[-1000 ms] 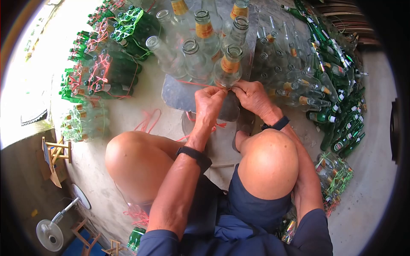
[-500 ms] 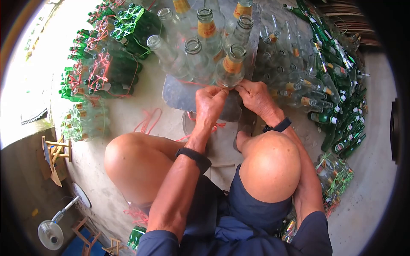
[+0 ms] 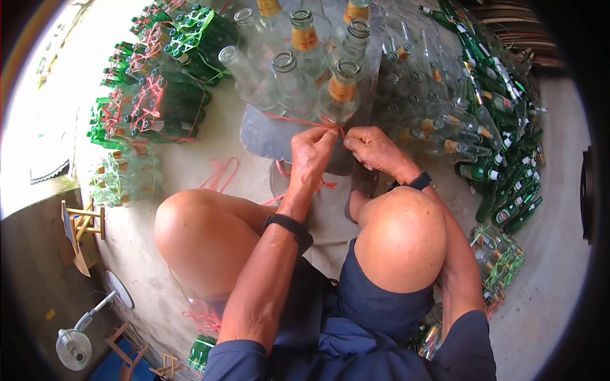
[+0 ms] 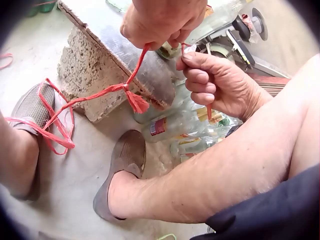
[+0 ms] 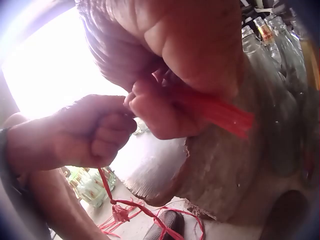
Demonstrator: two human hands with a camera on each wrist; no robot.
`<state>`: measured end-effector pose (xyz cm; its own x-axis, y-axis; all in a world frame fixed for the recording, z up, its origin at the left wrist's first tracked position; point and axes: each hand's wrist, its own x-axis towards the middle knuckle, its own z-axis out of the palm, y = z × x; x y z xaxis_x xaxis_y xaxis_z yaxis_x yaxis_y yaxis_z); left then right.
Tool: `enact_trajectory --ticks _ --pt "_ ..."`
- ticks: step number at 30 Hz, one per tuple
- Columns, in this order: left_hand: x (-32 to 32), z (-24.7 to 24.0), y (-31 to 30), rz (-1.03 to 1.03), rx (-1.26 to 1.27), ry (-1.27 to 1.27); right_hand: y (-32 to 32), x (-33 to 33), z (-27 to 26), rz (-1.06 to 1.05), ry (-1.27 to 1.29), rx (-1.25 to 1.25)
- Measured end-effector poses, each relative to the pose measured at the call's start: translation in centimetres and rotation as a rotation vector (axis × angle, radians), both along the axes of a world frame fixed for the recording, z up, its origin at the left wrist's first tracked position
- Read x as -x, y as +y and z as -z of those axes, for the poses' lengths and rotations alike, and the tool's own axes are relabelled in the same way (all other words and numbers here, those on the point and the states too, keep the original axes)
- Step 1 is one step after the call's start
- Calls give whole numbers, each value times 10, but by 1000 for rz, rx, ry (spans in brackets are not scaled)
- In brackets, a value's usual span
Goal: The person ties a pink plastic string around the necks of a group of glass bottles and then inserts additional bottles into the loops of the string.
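Clear glass bottles (image 3: 295, 86), several with orange neck labels, stand close together on a dark board (image 3: 273, 143). Red plastic twine (image 3: 292, 119) runs low along the front of the group to the nearest bottle's base. There my left hand (image 3: 311, 152) pinches the twine between thumb and curled fingers. From under that hand a length with a knot (image 4: 125, 88) hangs toward the floor. Close on the right, my right hand (image 3: 376, 150) grips another strand, whose flat tail (image 5: 225, 116) sticks out of its fist. The fingertips partly hide the crossing of the strands.
Green bottles (image 3: 162, 105) bundled with red twine stand at the left. Loose clear bottles (image 3: 438, 117) and a heap of green bottles (image 3: 508, 178) lie on the right. Loose twine (image 4: 62, 125) trails by a shoe (image 4: 35, 107). A white fan (image 3: 74, 348) stands lower left.
My right hand has turned and its fingers have curled in further, slightly lower. The red twine shows more plainly across the front of the bottles. My left hand keeps its place.
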<state>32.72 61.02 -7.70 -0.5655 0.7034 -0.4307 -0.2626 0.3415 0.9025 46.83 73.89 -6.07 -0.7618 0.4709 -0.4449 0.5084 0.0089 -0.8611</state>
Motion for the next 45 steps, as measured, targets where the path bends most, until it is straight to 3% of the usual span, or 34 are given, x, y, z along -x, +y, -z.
enact_trajectory --ticks 1,16,20,22,25,29,36,39,42,44,45 --pt "0 0 0 1 -11 -22 0 1 -4 1 -74 164" --pt "-3 -11 -4 16 10 -220 -6 4 0 -9 -60 376" --pt "0 -12 -6 58 20 -187 -6 3 -7 -58 -140 300" --pt "1 -5 -7 52 7 -229 -8 3 -8 112 5 246" --pt "-2 -5 -7 46 -21 -254 -6 7 -13 196 49 188" --pt "-4 -24 -7 65 31 -220 0 11 -1 187 121 200" --pt "-4 -11 -8 64 78 -188 -1 13 3 204 130 280" --pt "-6 -11 -8 -36 28 -170 -4 14 0 209 97 219" --pt "0 -29 -11 -59 82 -246 -4 13 -1 194 87 186" --pt "4 -28 -12 -96 110 -580 -4 13 -2 182 90 182" --pt "2 -28 -11 -96 109 -579 -4 12 -1 214 113 243"
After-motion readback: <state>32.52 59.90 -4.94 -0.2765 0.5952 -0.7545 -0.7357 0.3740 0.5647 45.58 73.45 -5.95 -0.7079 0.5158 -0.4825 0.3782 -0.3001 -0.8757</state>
